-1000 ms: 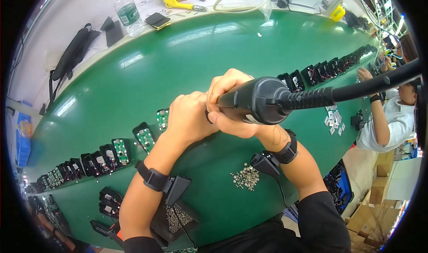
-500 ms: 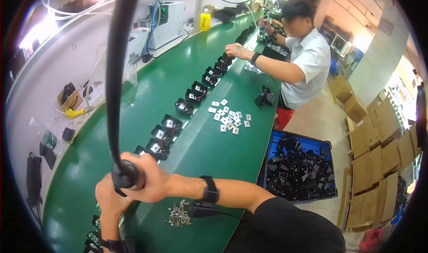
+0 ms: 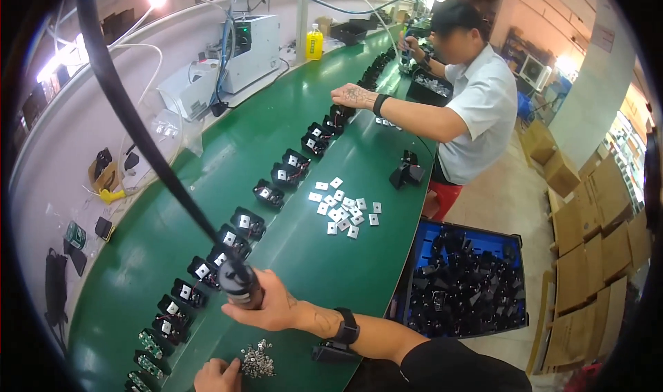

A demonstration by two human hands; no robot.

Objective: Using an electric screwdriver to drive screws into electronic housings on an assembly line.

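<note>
My right hand (image 3: 275, 308) grips an electric screwdriver (image 3: 238, 283), which hangs on a thick black cord over the row of housings. Below it, by the bottom edge, my left hand (image 3: 217, 377) reaches to a small pile of screws (image 3: 258, 361). Its fingers are slightly apart and bent at the pile's left side, with nothing visible between them. Black plastic housings (image 3: 186, 292), several with a white square plate and thin wires, stand in a long row left of both hands. At the near end of the row the housings carry green circuit boards (image 3: 149, 343).
Loose white square plates (image 3: 345, 211) lie on the green bench (image 3: 304, 254). A co-worker (image 3: 476, 109) in a white shirt reaches to the far housings. A blue crate (image 3: 519, 288) of black parts stands right of the bench. A yellow bottle (image 3: 314, 43) stands at the back.
The screwdriver in my right hand has moved right, away from the housings. My left hand has gone from beside the screwdriver down to the screw pile. The view has shifted slightly.
</note>
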